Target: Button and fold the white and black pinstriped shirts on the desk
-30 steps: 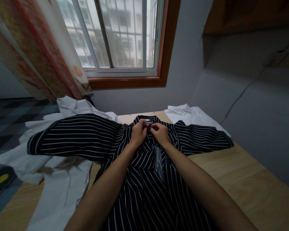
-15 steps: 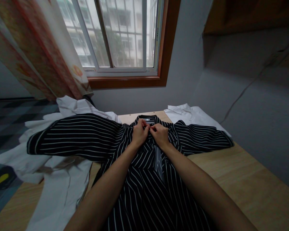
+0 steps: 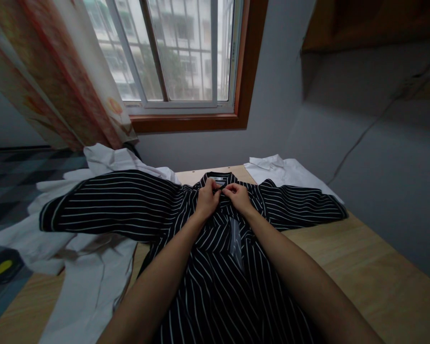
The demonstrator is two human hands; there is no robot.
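A black shirt with white stripes [image 3: 215,272] lies spread on the table, its collar at the far end and its sleeves out to both sides. My left hand [image 3: 207,198] is closed in a pinch on the shirt front just below the collar. Right beside it, my right hand [image 3: 238,197] pinches the other edge of the front opening. The fingertips of both hands nearly meet, and any button between them is too small to make out. Lower down, the front gapes and its grey inner side shows.
White garments [image 3: 82,272] lie heaped at the left, partly under the striped sleeve. Another white garment [image 3: 286,169] lies at the back right of the wooden table [image 3: 372,267]. Behind stand a window [image 3: 186,57] and a curtain [image 3: 64,71]; a shelf [image 3: 361,28] hangs upper right.
My fingertips have shifted slightly at the neck opening, and the right hand sits a little farther from the left. The shirt lies almost as before.
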